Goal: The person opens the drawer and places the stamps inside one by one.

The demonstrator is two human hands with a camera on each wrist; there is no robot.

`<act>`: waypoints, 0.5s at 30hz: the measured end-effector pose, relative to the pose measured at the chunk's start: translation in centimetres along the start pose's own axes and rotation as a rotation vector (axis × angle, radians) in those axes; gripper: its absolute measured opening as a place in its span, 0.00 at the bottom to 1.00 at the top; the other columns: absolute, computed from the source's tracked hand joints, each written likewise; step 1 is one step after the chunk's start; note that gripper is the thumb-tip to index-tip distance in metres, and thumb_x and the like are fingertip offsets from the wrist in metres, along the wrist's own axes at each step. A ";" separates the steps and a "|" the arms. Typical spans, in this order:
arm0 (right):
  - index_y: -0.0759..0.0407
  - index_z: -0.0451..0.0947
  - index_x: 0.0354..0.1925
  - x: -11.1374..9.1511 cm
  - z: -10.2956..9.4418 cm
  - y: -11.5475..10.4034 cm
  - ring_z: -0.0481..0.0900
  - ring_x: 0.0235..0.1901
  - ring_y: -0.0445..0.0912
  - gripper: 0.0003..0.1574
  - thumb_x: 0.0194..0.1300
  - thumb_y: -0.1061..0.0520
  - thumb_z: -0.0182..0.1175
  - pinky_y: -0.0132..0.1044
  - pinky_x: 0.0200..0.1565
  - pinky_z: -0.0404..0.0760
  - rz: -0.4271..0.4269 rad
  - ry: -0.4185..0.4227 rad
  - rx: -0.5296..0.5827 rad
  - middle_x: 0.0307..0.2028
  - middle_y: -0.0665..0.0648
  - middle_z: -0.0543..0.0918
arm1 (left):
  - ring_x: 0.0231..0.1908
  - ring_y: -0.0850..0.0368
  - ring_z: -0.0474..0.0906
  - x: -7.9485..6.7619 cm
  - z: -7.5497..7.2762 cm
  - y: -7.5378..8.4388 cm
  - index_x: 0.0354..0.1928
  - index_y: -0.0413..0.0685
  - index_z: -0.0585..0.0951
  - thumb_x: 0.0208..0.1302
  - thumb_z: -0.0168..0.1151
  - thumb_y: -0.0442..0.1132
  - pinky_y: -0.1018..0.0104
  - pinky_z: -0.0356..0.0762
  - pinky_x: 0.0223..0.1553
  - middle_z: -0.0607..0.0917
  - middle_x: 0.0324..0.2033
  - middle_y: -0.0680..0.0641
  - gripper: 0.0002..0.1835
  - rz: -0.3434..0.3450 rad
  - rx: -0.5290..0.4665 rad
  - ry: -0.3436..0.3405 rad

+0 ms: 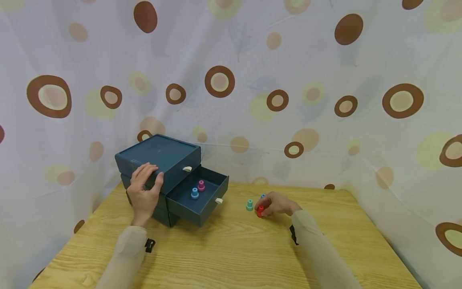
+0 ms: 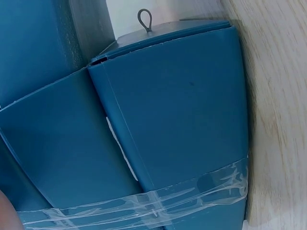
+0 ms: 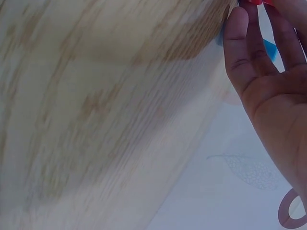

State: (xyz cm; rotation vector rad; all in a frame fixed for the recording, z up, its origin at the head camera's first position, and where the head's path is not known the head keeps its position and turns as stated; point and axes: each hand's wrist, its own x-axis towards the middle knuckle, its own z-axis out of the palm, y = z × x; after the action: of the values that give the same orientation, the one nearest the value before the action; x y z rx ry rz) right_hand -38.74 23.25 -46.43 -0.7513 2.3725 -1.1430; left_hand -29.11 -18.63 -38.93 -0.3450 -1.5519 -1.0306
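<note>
My left hand [image 1: 143, 196] rests on the near edge of a stacked dark blue drawer box [image 1: 159, 150], fingers over the top. The middle drawer [image 1: 215, 206] is pulled out. In it stand a light blue stepped peg [image 1: 195, 194] and a magenta peg [image 1: 201, 186]. On the table, my right hand [image 1: 276, 204] pinches a red peg [image 1: 260, 212] between thumb and fingers. Just left of it stands a teal peg [image 1: 250, 205]. Behind the fingers a blue peg [image 1: 263, 196] is mostly hidden. The right wrist view shows only a sliver of red at the fingertips.
The wooden table [image 1: 231, 257] is backed by a spotted curtain [image 1: 245, 120]. The top drawer, with a white pull tab [image 1: 187, 169], is in. Clear tape [image 2: 201, 191] wraps the stacked boxes in the left wrist view.
</note>
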 end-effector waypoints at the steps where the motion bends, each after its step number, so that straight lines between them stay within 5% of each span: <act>1: 0.69 0.82 0.49 0.0 0.0 0.0 0.83 0.40 0.46 0.17 0.60 0.70 0.64 0.37 0.37 0.82 -0.008 -0.001 0.005 0.44 0.63 0.87 | 0.53 0.33 0.76 0.0 0.0 0.0 0.40 0.29 0.85 0.49 0.67 0.23 0.56 0.67 0.64 0.85 0.41 0.30 0.13 -0.001 0.000 0.002; 15: 0.65 0.81 0.54 -0.3 0.4 -0.6 0.83 0.41 0.49 0.21 0.62 0.66 0.63 0.41 0.40 0.83 0.000 0.048 0.073 0.55 0.65 0.81 | 0.52 0.33 0.76 0.0 0.0 -0.3 0.40 0.28 0.85 0.50 0.67 0.23 0.59 0.68 0.64 0.85 0.40 0.29 0.12 0.014 -0.002 0.002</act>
State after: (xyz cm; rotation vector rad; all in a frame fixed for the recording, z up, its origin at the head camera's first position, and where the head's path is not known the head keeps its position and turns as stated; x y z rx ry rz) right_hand -38.09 22.89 -46.16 -0.7071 2.3562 -1.2537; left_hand -29.33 -18.77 -38.99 -0.3555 -1.5450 -1.0216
